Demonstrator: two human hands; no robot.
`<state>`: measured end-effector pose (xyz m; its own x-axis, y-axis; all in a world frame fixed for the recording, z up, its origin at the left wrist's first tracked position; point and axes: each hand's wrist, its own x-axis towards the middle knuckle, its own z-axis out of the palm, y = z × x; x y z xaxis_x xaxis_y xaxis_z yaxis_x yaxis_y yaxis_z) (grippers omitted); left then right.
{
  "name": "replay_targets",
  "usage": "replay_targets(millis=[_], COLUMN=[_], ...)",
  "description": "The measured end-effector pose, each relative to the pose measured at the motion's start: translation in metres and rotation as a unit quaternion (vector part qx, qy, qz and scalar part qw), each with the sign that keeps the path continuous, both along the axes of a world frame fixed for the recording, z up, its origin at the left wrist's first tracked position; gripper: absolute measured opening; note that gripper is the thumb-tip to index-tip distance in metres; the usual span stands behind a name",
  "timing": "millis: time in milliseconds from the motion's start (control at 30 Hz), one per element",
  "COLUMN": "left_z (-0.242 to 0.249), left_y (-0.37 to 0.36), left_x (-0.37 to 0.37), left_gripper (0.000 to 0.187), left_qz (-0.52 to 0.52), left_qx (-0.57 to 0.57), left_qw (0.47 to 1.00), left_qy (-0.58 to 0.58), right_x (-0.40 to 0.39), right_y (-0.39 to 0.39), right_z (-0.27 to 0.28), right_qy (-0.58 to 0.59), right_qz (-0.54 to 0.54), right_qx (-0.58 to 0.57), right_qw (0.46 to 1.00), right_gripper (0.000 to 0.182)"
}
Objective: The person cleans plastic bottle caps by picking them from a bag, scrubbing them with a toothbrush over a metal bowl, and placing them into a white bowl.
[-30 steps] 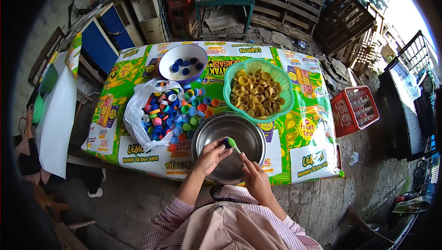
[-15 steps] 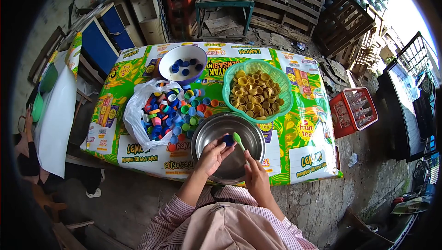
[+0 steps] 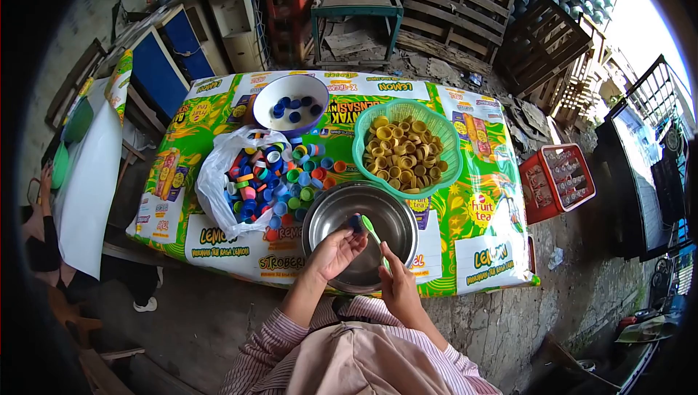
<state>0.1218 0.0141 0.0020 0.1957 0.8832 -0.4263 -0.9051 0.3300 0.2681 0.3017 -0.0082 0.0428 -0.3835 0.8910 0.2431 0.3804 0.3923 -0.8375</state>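
My left hand [image 3: 336, 253] pinches a dark blue bottle cap [image 3: 355, 222] at its fingertips. In my right hand [image 3: 398, 282] is a slim green toothbrush [image 3: 371, 230], its head up against or very near the cap. Both hands hover over a steel bowl [image 3: 318, 207] at the table's near edge. To the left, a white plastic bag [image 3: 211, 190] lies open with many coloured bottle caps [image 3: 251, 184] in it and spilling out beside it. Yellow caps [image 3: 403, 155] fill a green plastic basket [image 3: 456, 158] behind the bowl.
A white enamel basin [image 3: 263, 100] holding several dark blue caps stands at the back of the table [image 3: 476, 206]. On the floor to the right is a red crate [image 3: 534, 184] of bottles. Another person's arm [image 3: 45, 191] shows at far left. Wooden pallets [image 3: 458, 13] lean behind.
The toothbrush has shifted slightly left and down against the cap. The blue cap is now turned differently in my left fingers, and the view has moved slightly.
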Motion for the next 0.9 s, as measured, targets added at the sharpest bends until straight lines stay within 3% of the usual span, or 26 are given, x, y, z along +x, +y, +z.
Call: replay_targets(millis=[133, 200, 333, 433, 600, 700, 800, 833, 900], left_z=[-0.004, 0.015, 0.005, 0.0, -0.014, -0.006, 0.002, 0.0, -0.007], left_y=[-0.002, -0.002, -0.001, -0.002, -0.004, -0.01, -0.01, -0.008, -0.01], left_x=[-0.003, 0.004, 0.004, 0.001, 0.001, 0.006, 0.003, 0.004, 0.007], left_gripper=[0.027, 0.027, 0.025, 0.023, 0.022, 0.026, 0.028, 0.028, 0.029], left_qz=[-0.031, -0.018, -0.037, -0.03, -0.031, 0.0, -0.013, -0.01, 0.011], left_qx=[0.093, 0.084, 0.12, 0.152, 0.142, 0.131, 0.154, 0.155, 0.154], left_qw=[0.995, 0.994, 0.983, 0.982, 0.983, 0.989, 0.981, 0.981, 0.981], left_qy=[-0.013, 0.062, 0.136, 0.106, 0.113, 0.069, 0.116, 0.116, 0.12], right_x=[0.0, -0.001, -0.006, -0.005, -0.004, -0.002, 0.001, 0.0, -0.004], right_y=[-0.001, -0.003, 0.001, -0.001, -0.003, -0.007, -0.007, -0.007, -0.012], right_z=[0.009, 0.011, 0.011, 0.01, 0.004, 0.006, 0.003, 0.005, 0.006], right_qy=[0.0, -0.01, 0.038, 0.022, 0.034, 0.017, -0.01, -0.011, 0.006], right_qz=[0.007, 0.044, 0.01, 0.024, 0.018, 0.003, -0.027, -0.025, -0.006], right_qx=[-0.021, -0.044, -0.051, -0.001, -0.063, -0.01, -0.11, -0.109, 0.012], right_qw=[1.0, 0.998, 0.998, 0.999, 0.997, 1.0, 0.994, 0.994, 1.0], right_gripper=[0.047, 0.049, 0.049, 0.046, 0.045, 0.045, 0.046, 0.046, 0.047])
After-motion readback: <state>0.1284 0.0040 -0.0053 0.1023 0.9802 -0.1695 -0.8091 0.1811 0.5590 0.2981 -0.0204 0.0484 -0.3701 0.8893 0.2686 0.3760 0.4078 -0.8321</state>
